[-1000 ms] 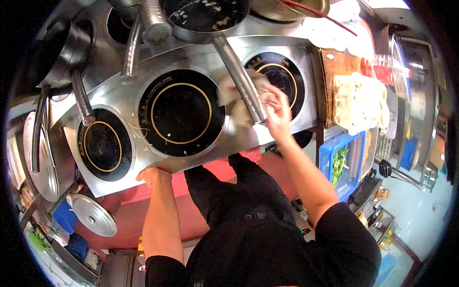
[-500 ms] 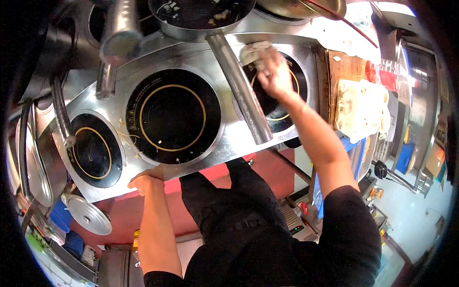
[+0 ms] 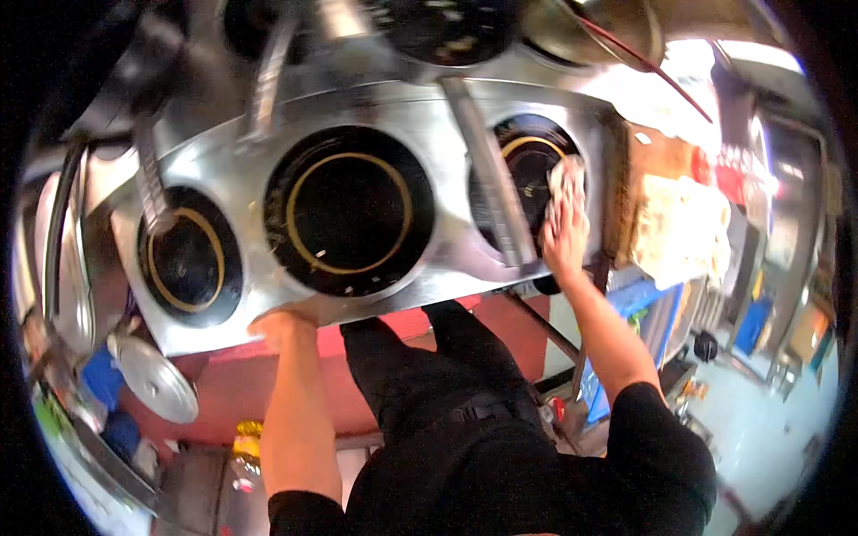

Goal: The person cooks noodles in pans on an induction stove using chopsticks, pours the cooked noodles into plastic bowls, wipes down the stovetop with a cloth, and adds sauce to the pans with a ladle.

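Observation:
My right hand [image 3: 565, 243] is closed on a pale, crumpled cloth [image 3: 567, 183], pressed over the right side of the right-hand round black hob [image 3: 529, 179]. Motion blurs the fingers and cloth a little. At the front edge of the steel cooktop [image 3: 232, 335], my left hand [image 3: 286, 323] leans with thumb and fingers apart, holding nothing. Near it lies the large middle hob [image 3: 350, 214], with small food crumbs on its glass. A long steel pan handle [image 3: 483, 165] crosses the left part of the right-hand hob.
Behind are a dark pan [image 3: 451, 31] with food bits and a metal bowl [image 3: 617, 36] with a reddish stick. Another handle [image 3: 150, 179] overhangs the left hob [image 3: 189, 259]. Right of the cooktop are a wooden board [image 3: 657, 156] and a pale stack [image 3: 675, 228]. A round lid [image 3: 156, 380] hangs lower left.
My right hand has drawn the cloth from the back of the right hob toward its front right. My left hand stays on the edge. The camera view has shifted slightly.

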The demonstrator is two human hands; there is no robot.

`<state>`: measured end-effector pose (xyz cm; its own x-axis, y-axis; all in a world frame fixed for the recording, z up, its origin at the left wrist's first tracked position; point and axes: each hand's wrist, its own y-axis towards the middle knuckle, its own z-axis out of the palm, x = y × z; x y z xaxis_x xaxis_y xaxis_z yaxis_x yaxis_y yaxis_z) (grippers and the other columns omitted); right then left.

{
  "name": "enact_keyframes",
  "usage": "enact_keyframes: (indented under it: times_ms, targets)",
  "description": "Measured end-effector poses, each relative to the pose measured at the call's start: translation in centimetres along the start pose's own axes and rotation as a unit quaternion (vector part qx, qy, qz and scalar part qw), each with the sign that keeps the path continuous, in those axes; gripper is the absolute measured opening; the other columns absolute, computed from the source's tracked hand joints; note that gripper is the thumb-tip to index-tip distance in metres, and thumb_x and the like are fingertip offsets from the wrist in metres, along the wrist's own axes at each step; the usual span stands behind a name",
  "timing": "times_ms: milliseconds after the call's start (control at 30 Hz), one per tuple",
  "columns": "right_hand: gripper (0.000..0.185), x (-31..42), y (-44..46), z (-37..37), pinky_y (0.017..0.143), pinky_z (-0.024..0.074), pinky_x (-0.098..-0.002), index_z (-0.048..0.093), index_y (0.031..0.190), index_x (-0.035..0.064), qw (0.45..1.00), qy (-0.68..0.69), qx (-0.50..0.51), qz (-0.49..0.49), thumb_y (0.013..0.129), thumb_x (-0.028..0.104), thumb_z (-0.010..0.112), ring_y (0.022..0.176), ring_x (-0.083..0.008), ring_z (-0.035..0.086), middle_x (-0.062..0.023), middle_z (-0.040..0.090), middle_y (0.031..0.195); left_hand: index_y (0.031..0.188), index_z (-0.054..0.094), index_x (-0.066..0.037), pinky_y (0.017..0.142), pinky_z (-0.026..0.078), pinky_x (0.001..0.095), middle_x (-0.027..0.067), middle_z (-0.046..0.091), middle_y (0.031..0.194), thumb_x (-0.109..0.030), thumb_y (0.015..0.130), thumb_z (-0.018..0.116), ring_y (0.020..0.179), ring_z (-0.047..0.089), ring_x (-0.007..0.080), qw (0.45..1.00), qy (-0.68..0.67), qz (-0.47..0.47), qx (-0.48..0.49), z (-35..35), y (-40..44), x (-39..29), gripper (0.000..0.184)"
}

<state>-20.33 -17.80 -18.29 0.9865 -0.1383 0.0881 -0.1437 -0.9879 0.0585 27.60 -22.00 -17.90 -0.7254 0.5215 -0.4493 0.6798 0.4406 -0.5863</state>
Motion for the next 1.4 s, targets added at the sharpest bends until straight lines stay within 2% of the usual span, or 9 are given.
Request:
enact_keyframes:
  times_ms: [67,167,600,800,933,1000,1100,1267,1400]
  targets:
    - [0.063,4.4,-2.6,-1.4,0.111,0.0297,-0.0493,0.038,0.143,0.0007,0.997,0.054,0.034,-0.047,0.085,0.014,0.057,0.137,-0.0427,0.033,-0.0254,0.035,0.147,0.114,0.065,0.004,0.097,0.045,0.0491,0.0240,0.060,0.125,-0.068,0.092,0.033,0.112,0.058,0.0396,0.990,-0.026,-0.055,-0.125,1.9,3.3,-0.1,0.082]
    - [0.064,7.7,-1.9,2.0,0.112,0.0278,-0.0500,0.041,0.140,0.0025,0.987,0.152,0.046,0.002,0.079,0.005,0.060,0.134,-0.0421,0.036,-0.0230,0.042,0.141,0.111,0.063,0.012,0.091,0.046,0.0527,0.0307,0.063,0.115,-0.069,0.092,0.032,0.103,0.060,0.0453,0.994,0.037,-0.005,-0.102,0.6,2.0,-0.7,0.090]
    - [0.044,41.5,11.0,5.5,0.100,0.0383,-0.0450,0.060,0.119,0.0094,0.913,0.322,0.005,-0.252,0.075,0.008,0.064,0.115,-0.0346,0.052,-0.0125,0.060,0.118,0.101,0.064,0.017,0.086,0.048,0.0507,0.0343,0.064,0.103,-0.061,0.096,0.033,0.095,0.062,0.0471,0.994,0.060,0.025,-0.088,0.5,3.7,-0.3,0.084]
    - [0.036,41.8,13.3,2.1,0.093,0.0482,-0.0399,0.060,0.119,0.0057,0.807,0.534,0.192,-0.165,0.084,0.011,0.064,0.107,-0.0323,0.062,-0.0179,0.063,0.115,0.097,0.064,0.017,0.086,0.047,0.0531,0.0353,0.064,0.102,-0.062,0.096,0.032,0.094,0.061,0.0496,0.994,0.063,0.022,-0.081,0.9,4.9,-0.2,0.085]
    - [0.025,46.8,17.5,4.3,0.091,0.0501,-0.0399,0.063,0.111,0.0028,0.860,0.401,0.258,-0.185,0.087,0.010,0.060,0.107,-0.0318,0.063,-0.0191,0.063,0.118,0.102,0.063,0.015,0.089,0.045,0.0541,0.0362,0.063,0.105,-0.063,0.095,0.033,0.098,0.059,0.0508,0.994,0.080,0.024,-0.064,0.5,4.9,-0.4,0.085]
    - [0.020,50.1,15.9,5.3,0.085,0.0525,-0.0402,0.067,0.102,0.0079,0.855,0.375,0.095,-0.346,0.084,0.009,0.059,0.100,-0.0316,0.064,-0.0157,0.064,0.114,0.104,0.063,0.015,0.090,0.045,0.0536,0.0358,0.063,0.106,-0.063,0.094,0.033,0.100,0.059,0.0506,0.997,0.058,0.024,-0.047,0.6,5.4,0.1,0.084]
    - [0.032,49.9,12.2,4.4,0.093,0.0482,-0.0424,0.070,0.107,0.0193,0.809,0.314,0.094,-0.487,0.080,0.006,0.062,0.108,-0.0269,0.060,-0.0038,0.067,0.113,0.105,0.064,0.013,0.091,0.045,0.0526,0.0345,0.063,0.107,-0.062,0.095,0.033,0.100,0.059,0.0500,0.999,0.020,0.016,-0.034,0.5,5.7,0.1,0.081]
    - [0.030,43.0,8.8,0.9,0.097,0.0441,-0.0421,0.071,0.089,0.0129,0.775,0.264,0.302,-0.489,0.066,-0.002,0.061,0.113,-0.0295,0.055,-0.0063,0.067,0.110,0.114,0.061,0.012,0.091,0.045,0.0520,0.0333,0.063,0.109,-0.061,0.096,0.032,0.103,0.059,0.0485,0.999,0.032,-0.005,0.030,-0.2,6.3,0.3,0.081]
    - [0.026,37.3,8.8,-1.0,0.099,0.0426,-0.0403,0.069,0.085,0.0083,0.824,0.227,0.362,-0.372,0.064,-0.005,0.061,0.112,-0.0305,0.055,-0.0074,0.068,0.107,0.122,0.056,0.012,0.095,0.043,0.0488,0.0343,0.058,0.119,-0.057,0.098,0.029,0.112,0.054,0.0484,0.991,0.047,-0.012,0.125,-2.1,6.3,-0.6,0.078]
